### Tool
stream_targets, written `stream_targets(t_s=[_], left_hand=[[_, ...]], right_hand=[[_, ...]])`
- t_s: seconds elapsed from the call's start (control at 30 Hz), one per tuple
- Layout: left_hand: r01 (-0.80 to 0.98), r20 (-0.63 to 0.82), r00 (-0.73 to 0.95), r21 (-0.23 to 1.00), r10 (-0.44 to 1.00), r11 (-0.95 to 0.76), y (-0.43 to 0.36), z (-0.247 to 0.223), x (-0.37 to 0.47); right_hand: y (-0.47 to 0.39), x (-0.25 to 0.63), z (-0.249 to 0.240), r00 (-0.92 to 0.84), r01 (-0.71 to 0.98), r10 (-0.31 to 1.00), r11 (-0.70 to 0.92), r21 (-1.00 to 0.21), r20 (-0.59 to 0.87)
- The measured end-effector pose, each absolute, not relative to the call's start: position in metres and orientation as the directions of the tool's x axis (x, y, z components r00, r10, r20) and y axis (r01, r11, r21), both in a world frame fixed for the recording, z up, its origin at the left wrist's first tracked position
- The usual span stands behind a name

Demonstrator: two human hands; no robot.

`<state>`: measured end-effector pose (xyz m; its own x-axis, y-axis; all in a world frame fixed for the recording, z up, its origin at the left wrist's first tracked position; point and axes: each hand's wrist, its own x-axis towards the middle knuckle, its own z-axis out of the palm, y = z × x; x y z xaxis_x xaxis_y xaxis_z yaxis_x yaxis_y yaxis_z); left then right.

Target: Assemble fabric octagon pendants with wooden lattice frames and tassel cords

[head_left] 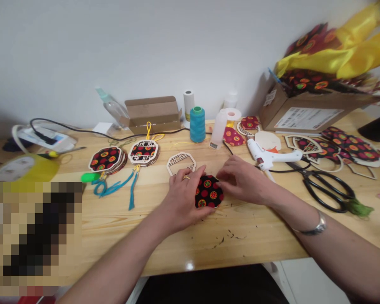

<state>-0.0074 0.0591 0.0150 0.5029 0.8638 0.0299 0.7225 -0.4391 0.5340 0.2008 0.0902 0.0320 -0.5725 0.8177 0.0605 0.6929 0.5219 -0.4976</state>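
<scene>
A black fabric piece with red and orange flower roundels (209, 192) lies on the wooden table in front of me. My left hand (186, 196), with a ring on one finger, grips it from the left, thumb along its near edge. At its upper right edge my right hand (240, 179) pinches with thumb and fingertips; the fingers partly hide that edge. Just beyond the left fingers rests a pale wooden lattice frame (181, 160), partly covered by the hand. A white glue gun (269, 155) lies beyond my right wrist.
Black-handled scissors (327, 190) lie at right, below a cardboard box of fabric (304, 114). Tasselled ornaments (143, 153) sit at left. A teal thread cone (197, 124) and a clear bottle (218, 128) stand behind. A black cable (72, 131) crosses the back.
</scene>
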Motion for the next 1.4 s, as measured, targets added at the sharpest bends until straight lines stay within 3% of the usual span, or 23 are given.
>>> stream_targets(t_s=[0.4,1.1,1.2,1.3,1.4], left_hand=[[0.728,0.006,0.497,0.541,0.867,-0.421,0.060,0.014,-0.008],[0.735,-0.012,0.513,0.523,0.858,-0.432,0.059,0.013,-0.009],[0.705,0.060,0.498,0.553,0.865,-0.445,0.060,0.017,-0.012],[0.670,0.252,0.397,0.577,0.883,-0.466,0.064,0.023,-0.019],[0.702,0.319,0.375,0.516,0.870,-0.491,0.069,0.024,-0.026]], right_hand=[[0.090,0.198,0.025,-0.457,0.754,0.888,0.417,-0.507,0.050],[0.090,0.200,0.024,-0.451,0.752,0.891,0.410,-0.516,0.050],[0.089,0.200,0.023,-0.446,0.686,0.878,0.461,-0.564,0.175],[0.089,0.201,0.020,-0.527,0.537,0.785,0.605,-0.588,0.326],[0.089,0.201,0.019,-0.640,0.424,0.685,0.692,-0.585,0.346]])
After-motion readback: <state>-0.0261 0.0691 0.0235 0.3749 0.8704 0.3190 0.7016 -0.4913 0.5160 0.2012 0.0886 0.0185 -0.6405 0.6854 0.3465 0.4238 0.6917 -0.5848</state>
